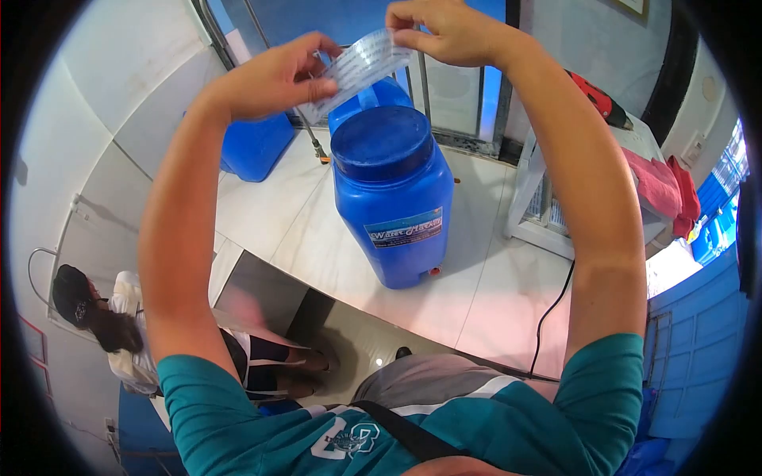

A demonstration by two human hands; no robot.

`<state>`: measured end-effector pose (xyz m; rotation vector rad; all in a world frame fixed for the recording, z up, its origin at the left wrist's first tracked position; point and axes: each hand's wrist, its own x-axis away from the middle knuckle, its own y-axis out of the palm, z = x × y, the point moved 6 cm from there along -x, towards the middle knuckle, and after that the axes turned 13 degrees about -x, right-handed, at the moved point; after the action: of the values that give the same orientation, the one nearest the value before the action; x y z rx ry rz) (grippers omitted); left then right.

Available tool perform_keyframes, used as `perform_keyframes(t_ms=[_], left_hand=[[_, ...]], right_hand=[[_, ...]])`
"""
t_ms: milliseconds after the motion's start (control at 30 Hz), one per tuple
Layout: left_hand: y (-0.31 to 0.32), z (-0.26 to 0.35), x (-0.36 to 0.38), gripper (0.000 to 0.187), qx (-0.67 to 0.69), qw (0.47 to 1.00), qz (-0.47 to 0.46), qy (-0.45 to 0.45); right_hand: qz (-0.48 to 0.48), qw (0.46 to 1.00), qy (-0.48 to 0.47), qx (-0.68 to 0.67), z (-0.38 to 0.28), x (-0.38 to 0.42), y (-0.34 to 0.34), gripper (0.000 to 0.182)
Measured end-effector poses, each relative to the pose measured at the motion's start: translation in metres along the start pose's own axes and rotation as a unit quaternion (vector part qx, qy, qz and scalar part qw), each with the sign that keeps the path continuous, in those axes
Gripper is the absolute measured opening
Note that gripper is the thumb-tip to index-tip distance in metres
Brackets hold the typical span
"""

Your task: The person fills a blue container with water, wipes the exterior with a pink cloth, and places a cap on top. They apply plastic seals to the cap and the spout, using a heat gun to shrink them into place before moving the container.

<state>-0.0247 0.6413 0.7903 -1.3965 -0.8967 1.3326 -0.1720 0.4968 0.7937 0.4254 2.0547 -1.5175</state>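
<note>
Aloft, both hands [278,83] [444,32] tight on clear printed film [365,65]; blue container [393,194] below, red tool [599,101] right, person [113,327] left

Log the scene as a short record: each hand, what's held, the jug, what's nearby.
Left hand: holds one end of the clear printed band
Right hand: pinches the other end
Band: between both hands, not around the lid
Blue jug: upright on tiled surface, lid on
To the right: red-and-black power tool, red cloth
</note>
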Motion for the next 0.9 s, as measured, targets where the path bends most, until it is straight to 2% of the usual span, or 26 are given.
perform_keyframes(t_ms=[33,67,100,133,167,233,267,333,400,467,500,567,633,667,700,733,800,867,900], left_hand=[[0.011,-0.008,0.002,0.032,-0.025,0.999,-0.043,-0.012],[0.023,-0.016,0.003,0.032,-0.049,0.995,-0.086,-0.024],[0.029,-0.018,0.004,0.032,-0.048,0.995,-0.087,-0.024],[0.039,-0.022,0.007,0.031,-0.004,0.992,-0.117,-0.041],[0.047,-0.025,0.011,0.030,0.039,0.987,-0.146,-0.059],[0.045,-0.016,0.018,0.024,0.052,0.987,-0.138,-0.065],[0.041,-0.010,0.022,0.021,0.056,0.986,-0.142,-0.065],[0.035,-0.002,0.031,0.018,0.059,0.985,-0.147,-0.065],[0.034,0.010,0.043,0.012,0.067,0.985,-0.158,-0.020],[0.033,0.021,0.052,0.012,0.062,0.988,-0.143,0.001],[0.032,0.027,0.055,0.012,0.056,0.990,-0.124,0.023],[0.035,0.034,0.057,0.015,0.071,0.992,-0.102,0.021],[0.035,0.033,0.059,0.017,0.083,0.993,-0.078,0.021],[0.035,0.035,0.059,0.021,0.044,0.994,-0.054,0.082],[0.032,0.043,0.060,0.026,0.006,0.989,-0.030,0.144],[0.030,0.047,0.062,0.026,0.005,0.989,-0.029,0.145],[0.028,0.050,0.068,0.031,-0.057,0.995,-0.050,0.070],[0.022,0.060,0.074,0.037,-0.069,0.993,-0.041,0.081],[0.021,0.063,0.074,0.044,-0.081,0.992,-0.033,0.089]], right_hand=[[0.000,1.000,0.001,-0.001,0.006,0.007,0.005,0.025],[-0.052,0.995,0.087,-0.021,0.021,0.015,0.016,0.027],[-0.103,0.979,0.172,-0.040,0.033,0.025,0.027,0.029],[-0.140,0.966,0.189,-0.105,0.036,0.032,0.040,0.032],[-0.140,0.966,0.190,-0.105,0.038,0.038,0.044,0.032],[-0.130,0.916,0.299,-0.234,0.033,0.053,0.056,0.030],[-0.124,0.908,0.277,-0.287,0.033,0.054,0.057,0.031],[-0.153,0.903,0.260,-0.306,0.023,0.054,0.052,0.033],[-0.181,0.895,0.244,-0.326,0.007,0.058,0.049,0.035],[-0.219,0.938,0.187,-0.193,-0.015,0.062,0.046,0.036],[-0.221,0.937,0.187,-0.196,-0.022,0.064,0.043,0.036],[-0.208,0.970,0.093,-0.083,-0.037,0.063,0.035,0.035],[-0.205,0.973,0.076,-0.072,-0.040,0.064,0.036,0.033],[-0.200,0.976,0.060,-0.059,-0.043,0.064,0.035,0.033],[-0.200,0.976,0.061,-0.059,-0.047,0.064,0.037,0.033],[-0.181,0.977,0.085,-0.077,-0.051,0.065,0.037,0.032],[-0.163,0.976,0.110,-0.092,-0.060,0.069,0.039,0.033],[-0.111,0.986,0.122,0.012,-0.065,0.076,0.035,0.036],[-0.109,0.986,0.126,0.012,-0.059,0.081,0.039,0.036]])
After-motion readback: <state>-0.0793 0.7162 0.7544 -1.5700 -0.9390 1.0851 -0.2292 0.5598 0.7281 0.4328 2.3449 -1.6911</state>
